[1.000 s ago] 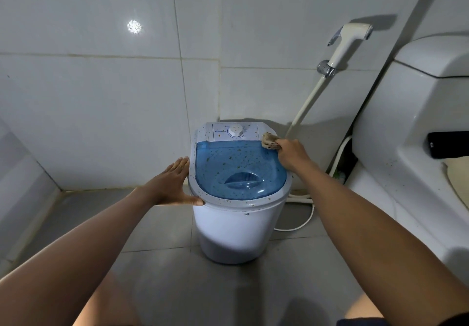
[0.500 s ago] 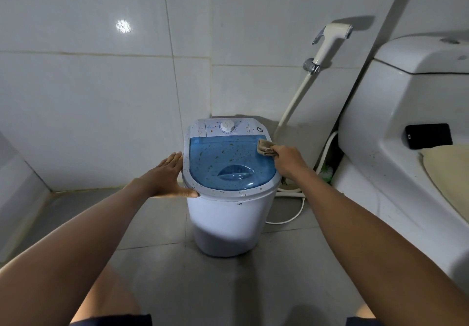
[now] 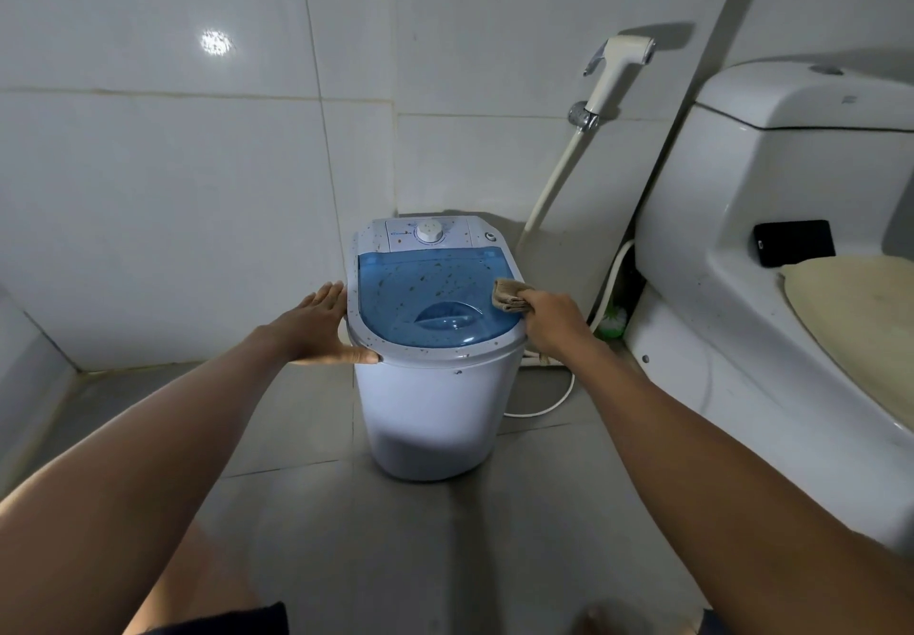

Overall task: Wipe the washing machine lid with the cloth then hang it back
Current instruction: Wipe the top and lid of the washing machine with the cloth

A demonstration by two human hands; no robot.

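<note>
Head view: the washer (image 3: 435, 387) is standing on the floor in the tiled corner, its blue lid (image 3: 425, 298) speckled with brown spots. The left hand (image 3: 316, 323) is lying released and flat against the rim at 9 o'clock, steadying the machine. The right hand (image 3: 554, 323) is grasping the bunched cloth (image 3: 509, 295) and pressing it on the lid edge at 3 o'clock. A second ago the cloth was sitting near the 1 o'clock corner; it is travelling down the right edge. Wiping is judged barely started; hanging is pending.
</note>
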